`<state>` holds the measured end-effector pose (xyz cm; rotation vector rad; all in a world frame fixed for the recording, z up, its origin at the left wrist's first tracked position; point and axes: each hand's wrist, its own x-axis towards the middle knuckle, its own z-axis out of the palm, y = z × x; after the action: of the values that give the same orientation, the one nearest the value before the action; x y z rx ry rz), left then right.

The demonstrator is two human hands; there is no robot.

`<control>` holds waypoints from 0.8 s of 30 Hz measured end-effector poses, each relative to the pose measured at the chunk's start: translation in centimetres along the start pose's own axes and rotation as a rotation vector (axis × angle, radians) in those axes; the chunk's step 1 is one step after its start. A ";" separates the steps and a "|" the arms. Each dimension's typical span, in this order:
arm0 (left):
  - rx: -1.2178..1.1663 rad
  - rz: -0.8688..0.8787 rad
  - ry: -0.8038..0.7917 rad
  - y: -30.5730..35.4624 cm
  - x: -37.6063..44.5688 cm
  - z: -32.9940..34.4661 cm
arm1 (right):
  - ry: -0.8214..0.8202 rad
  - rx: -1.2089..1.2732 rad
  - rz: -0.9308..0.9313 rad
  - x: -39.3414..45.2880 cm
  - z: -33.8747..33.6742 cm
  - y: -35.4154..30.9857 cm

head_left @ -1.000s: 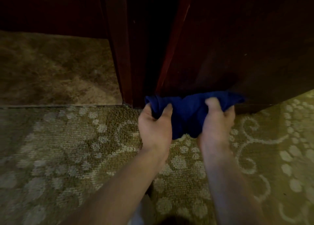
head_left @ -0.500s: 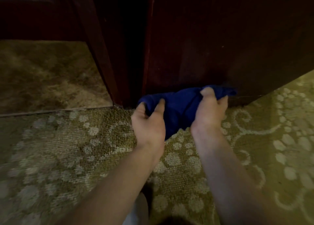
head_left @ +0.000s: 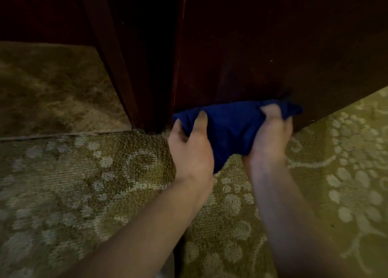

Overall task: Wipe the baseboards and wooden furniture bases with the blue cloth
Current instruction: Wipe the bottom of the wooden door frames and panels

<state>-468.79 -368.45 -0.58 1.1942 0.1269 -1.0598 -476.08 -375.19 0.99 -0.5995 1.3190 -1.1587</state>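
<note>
Both the left hand [head_left: 192, 149] and the right hand [head_left: 269, 140] keep gripping the bunched dark blue cloth [head_left: 228, 131], which has slid rightward along the foot of the dark reddish wooden furniture panel [head_left: 241, 57] above the patterned olive carpet [head_left: 105, 183], so the wiping stroke seems under way.

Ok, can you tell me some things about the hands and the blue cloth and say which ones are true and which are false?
1. Both hands hold the blue cloth. True: the left hand and the right hand both grip it.
2. The cloth is down low against the dark wooden panel. True.
3. The cloth is red. False: it is blue.
4. The floor is bare wood. False: patterned carpet covers it.
</note>
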 end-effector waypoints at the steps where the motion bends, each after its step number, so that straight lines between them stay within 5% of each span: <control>1: 0.026 -0.049 0.023 -0.5 0.7 -0.3 | 0.008 -0.039 0.042 0.2 -0.2 0.8; 5: 0.037 -0.324 0.200 -1.9 3.1 -1.6 | 0.031 -0.237 0.366 2.0 -2.0 5.6; 9: 0.017 -0.324 0.212 -2.3 3.2 -1.0 | 0.046 -0.408 0.382 3.4 -1.8 5.2; 18: 0.096 -0.094 -0.081 -0.7 1.5 -1.1 | 0.056 -0.204 0.031 2.3 -1.1 0.2; 21: 0.202 -0.256 0.063 -3.1 3.9 -3.6 | 0.088 -0.358 0.285 3.5 -2.2 3.7; 24: 0.319 -0.266 0.011 -4.9 5.3 -5.7 | 0.088 -0.494 0.393 3.4 -3.1 5.4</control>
<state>-467.06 -366.97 -9.45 1.4995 0.1314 -1.3418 -477.83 -375.43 -5.88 -0.6075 1.7247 -0.5422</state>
